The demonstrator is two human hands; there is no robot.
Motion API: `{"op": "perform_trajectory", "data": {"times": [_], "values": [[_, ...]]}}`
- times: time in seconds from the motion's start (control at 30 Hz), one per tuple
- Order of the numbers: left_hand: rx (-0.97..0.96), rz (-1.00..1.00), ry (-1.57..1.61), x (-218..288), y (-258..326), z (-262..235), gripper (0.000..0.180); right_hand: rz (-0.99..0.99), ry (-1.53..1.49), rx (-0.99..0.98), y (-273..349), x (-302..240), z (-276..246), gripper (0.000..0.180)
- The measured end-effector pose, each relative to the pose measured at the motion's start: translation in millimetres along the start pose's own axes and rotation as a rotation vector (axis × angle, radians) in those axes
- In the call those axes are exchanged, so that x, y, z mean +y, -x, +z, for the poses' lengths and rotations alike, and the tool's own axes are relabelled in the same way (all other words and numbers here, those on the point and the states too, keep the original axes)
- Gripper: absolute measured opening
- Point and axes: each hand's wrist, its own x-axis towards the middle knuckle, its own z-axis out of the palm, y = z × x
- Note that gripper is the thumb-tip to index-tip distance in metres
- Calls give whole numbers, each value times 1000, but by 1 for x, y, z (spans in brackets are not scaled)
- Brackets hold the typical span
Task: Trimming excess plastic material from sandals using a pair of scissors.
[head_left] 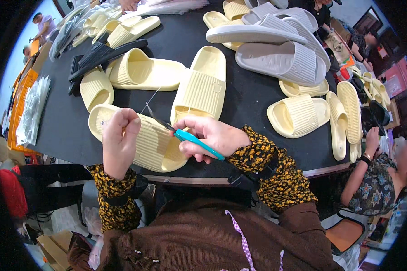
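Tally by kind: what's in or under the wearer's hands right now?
Teal-handled scissors: 1, held in the right hand
Pale yellow slide: 1, under the left hand
Total: 2

A: Head view is looking steeply down from the wearer's head, sitting close above the black table [257, 97] edge.
B: Fisheye is bending the rim; forearms are entering from the lower frame. Only one view.

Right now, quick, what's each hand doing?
Left hand: closed, pinching a thin thread above the yellow slipper.
Right hand: closed, holding the scissors.
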Motion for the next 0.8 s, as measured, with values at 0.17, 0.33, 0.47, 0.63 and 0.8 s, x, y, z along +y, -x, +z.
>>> {"op": "perform_trajectory", "data": {"times": [0.17, 0.33, 0.47, 0.63, 0.8], "values": [[1, 39, -81, 3, 2, 2, 2, -12, 20, 5, 1, -3, 0, 40], [-2, 69, -95, 5, 2, 3, 2, -13, 27, 10, 2, -3, 0, 39], [6, 54, -51, 2, 3, 2, 2, -40, -30, -11, 2, -1, -2, 37], [23, 27, -57, -4, 1, 0, 1, -57, -46, 3, 3, -1, -1, 38], [22, 40, -84, -4, 1, -2, 2, -12, -41, -47, 1, 4, 2, 40]]}}
